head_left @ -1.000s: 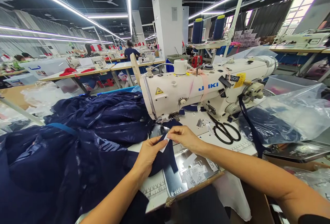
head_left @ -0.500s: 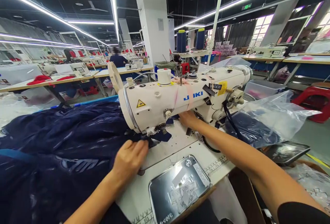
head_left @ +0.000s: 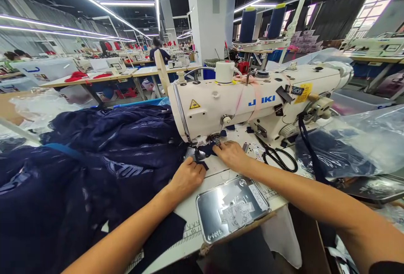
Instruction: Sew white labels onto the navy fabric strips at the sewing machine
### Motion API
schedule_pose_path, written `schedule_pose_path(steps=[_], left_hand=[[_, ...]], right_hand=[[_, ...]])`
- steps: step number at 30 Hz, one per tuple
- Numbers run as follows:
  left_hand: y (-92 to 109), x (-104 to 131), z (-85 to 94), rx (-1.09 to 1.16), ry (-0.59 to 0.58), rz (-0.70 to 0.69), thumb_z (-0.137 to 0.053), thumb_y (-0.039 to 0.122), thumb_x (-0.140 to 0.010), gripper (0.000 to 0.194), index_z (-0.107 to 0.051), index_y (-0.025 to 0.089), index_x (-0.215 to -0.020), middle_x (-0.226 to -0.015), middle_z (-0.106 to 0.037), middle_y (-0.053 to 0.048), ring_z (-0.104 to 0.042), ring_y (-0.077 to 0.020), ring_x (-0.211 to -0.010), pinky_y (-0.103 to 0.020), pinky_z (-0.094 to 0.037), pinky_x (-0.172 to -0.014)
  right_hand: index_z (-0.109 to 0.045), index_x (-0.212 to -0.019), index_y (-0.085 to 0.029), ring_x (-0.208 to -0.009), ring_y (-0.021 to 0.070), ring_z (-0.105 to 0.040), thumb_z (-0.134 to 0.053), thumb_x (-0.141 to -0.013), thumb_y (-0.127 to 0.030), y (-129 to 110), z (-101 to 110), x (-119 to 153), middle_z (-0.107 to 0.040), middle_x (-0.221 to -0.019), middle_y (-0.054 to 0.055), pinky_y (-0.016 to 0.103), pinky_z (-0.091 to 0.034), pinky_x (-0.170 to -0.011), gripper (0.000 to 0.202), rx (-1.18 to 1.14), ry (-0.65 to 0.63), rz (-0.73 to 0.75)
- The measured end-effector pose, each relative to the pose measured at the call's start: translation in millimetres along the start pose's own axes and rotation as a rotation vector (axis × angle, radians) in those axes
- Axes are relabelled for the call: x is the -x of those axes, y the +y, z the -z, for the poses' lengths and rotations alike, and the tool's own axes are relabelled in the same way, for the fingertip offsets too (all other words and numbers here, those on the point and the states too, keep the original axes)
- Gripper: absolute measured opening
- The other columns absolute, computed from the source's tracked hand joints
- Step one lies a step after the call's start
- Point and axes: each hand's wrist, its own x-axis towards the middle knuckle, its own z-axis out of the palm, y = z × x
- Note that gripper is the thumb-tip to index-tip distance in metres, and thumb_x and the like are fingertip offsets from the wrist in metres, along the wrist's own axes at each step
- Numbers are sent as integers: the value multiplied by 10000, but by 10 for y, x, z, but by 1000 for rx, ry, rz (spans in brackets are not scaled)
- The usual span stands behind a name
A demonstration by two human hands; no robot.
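Note:
A white sewing machine (head_left: pixel 217 107) stands in front of me, its presser foot (head_left: pixel 198 152) low over the metal plate. Just before the foot, my left hand (head_left: pixel 187 176) is closed on the edge of the navy garment fabric (head_left: pixel 135 139), which spreads in a large heap to the left. My right hand (head_left: pixel 234 156) is right of the needle area, its fingers pinching a small navy fabric piece (head_left: pixel 208 147). The fingertips of both hands are partly hidden by cloth and machine.
Black-handled scissors (head_left: pixel 279 158) lie under the machine arm. A metal tray (head_left: pixel 232 211) with paper labels sits at the table's front edge. Bagged navy cloth (head_left: pixel 337 152) lies at the right. Thread cones (head_left: pixel 248 25) stand behind, and a person (head_left: pixel 157 53) sits far off.
My right hand has come from under the machine arm towards the needle, with a small navy piece, uncovering the scissors. My left hand stays near the foot, now more tightly closed. The view has turned left.

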Motion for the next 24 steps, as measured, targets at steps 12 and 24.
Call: schedule_pose_path(steps=[12,24], left_hand=[[24,64,48,13,0,76,-398,-27,-722,238,-540,116,-595,-491,-552,-35,-505,-157,-444,-307,-310,-555],[33,131,15,-30,88,110,-366,-11,-764,246,-554,109,-663,-470,-537,-11,-503,-142,-427,-290,-336,-536]], right_hand=[[-575,-856,-117,-650,139,-478,-467,-858,-211,181,-137,251,-544,-808,58,273,-390,-658,144,-115,144,269],[-573,-753,-114,-743,179,-496,-437,-832,-122,-248,-138,-88,-560,-819,78,308,-352,-674,157,-107,209,151]])
